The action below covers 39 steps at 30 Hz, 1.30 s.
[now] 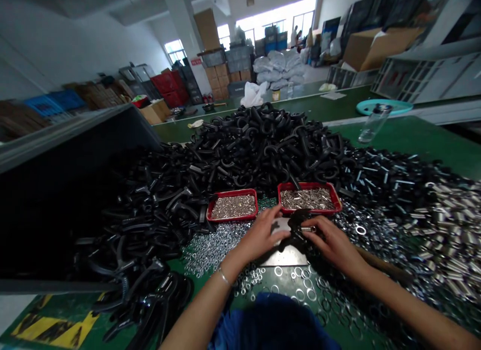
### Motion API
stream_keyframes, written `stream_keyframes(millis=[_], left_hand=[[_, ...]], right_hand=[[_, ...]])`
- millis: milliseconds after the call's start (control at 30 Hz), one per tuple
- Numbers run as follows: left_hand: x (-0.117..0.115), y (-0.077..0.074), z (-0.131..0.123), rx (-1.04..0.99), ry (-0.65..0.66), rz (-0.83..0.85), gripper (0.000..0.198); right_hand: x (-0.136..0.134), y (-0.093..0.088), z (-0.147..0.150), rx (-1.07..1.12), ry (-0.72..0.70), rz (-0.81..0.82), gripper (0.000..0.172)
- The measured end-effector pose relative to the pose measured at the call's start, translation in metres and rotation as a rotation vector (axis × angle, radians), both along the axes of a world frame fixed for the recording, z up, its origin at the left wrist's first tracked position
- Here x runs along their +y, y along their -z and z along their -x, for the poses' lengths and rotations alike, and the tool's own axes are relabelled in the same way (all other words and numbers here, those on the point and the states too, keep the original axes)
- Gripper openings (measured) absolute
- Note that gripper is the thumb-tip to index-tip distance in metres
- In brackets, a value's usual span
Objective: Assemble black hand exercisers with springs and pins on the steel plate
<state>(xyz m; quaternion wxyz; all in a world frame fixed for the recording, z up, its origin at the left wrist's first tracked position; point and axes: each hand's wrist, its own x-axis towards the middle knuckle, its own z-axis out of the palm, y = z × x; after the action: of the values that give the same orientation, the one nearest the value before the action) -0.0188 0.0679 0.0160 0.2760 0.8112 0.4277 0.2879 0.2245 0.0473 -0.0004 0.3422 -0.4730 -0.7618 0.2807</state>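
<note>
My right hand [334, 239] pinches a small ribbed silver metal piece [308, 229], which looks like a spring, against a black curved part [296, 244]. That black part rests over a flat metal plate [283, 257] in front of me. On its left side is my left hand [257, 237], thumb and fingers apart, the thumb tip close to the part; whether it touches cannot be made out. Just beyond the hands stand two red trays, the left tray [232, 219] holding tiny metal bits and the right tray [340, 207] holding small metal pins.
A large heap of black curved parts [259, 144] rises behind the trays. Metal rings [299, 294] and washers are scattered around the plate. Silver cylinders [451, 229] are piled at right. A wooden handle [379, 264] lies under my right forearm. A dark bin [67, 204] stands at left.
</note>
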Motion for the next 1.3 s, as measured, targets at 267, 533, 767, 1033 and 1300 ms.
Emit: stream_keyframes(millis=[267,533,767,1033,1300], left_hand=[[0.150,0.002,0.003,0.239,-0.085,-0.306,0.048],[0.162,-0.003,0.002,0.387,0.079,-0.349,0.036],[0.151,-0.039,-0.020,-0.165,-0.344,-0.482,0.029],[0.045,-0.048,-0.008,-0.786,-0.347,0.019,0.032],[-0.018,0.012,-0.051,-0.451,-0.412,0.296,0.034]], right_hand=[[-0.024,0.004,-0.009,0.037,0.089,-0.121,0.016],[-0.048,0.013,0.008,0.495,0.193,0.417,0.029],[-0.051,0.018,0.015,0.913,0.232,0.724,0.036],[-0.035,0.012,0.020,0.780,0.082,0.887,0.038],[-0.017,-0.016,0.018,0.138,0.172,0.217,0.028]])
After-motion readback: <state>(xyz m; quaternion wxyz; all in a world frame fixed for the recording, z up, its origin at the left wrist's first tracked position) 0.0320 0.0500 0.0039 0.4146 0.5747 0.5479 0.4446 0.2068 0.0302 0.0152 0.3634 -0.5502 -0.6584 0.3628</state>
